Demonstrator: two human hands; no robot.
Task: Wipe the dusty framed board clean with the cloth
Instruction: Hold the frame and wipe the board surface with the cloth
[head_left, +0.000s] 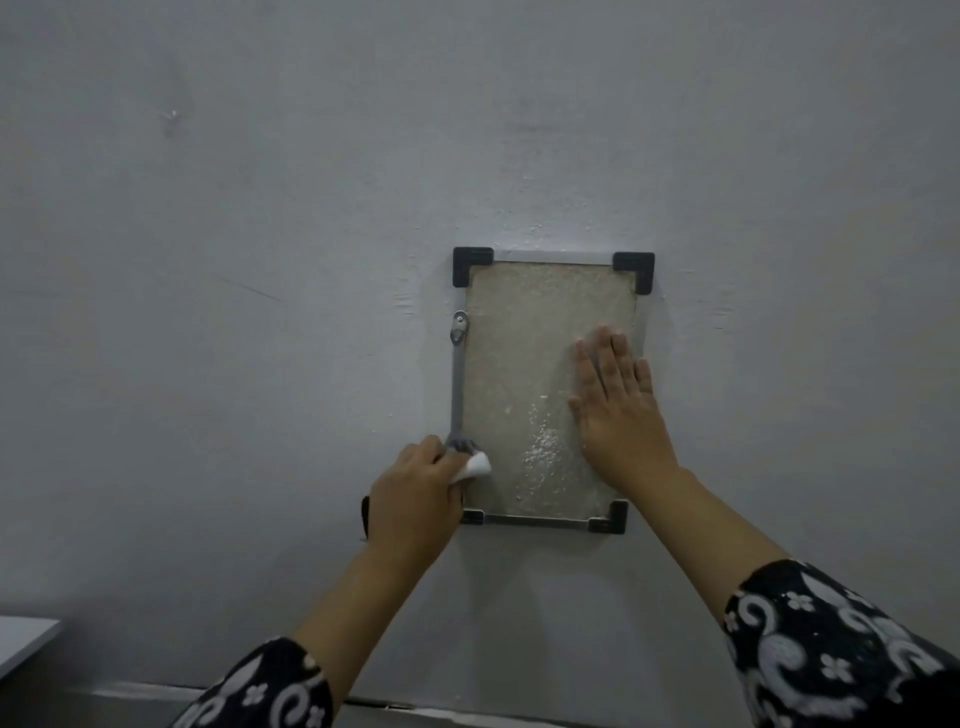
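The framed board (524, 364) hangs on a grey wall, with a metal frame, black corner caps and a dusty beige surface speckled with white powder low in the middle. My left hand (415, 499) is closed around a small white cloth (477, 465) and presses it against the board's lower left edge, hiding that corner of the frame. My right hand (618, 410) lies flat with fingers spread on the right side of the board, holding nothing.
A metal hanger bracket (459, 328) is fixed to the frame's left rail. The grey wall (260, 260) surrounds the board. A white surface corner (23, 644) shows at the lower left, and the wall's base runs along the bottom.
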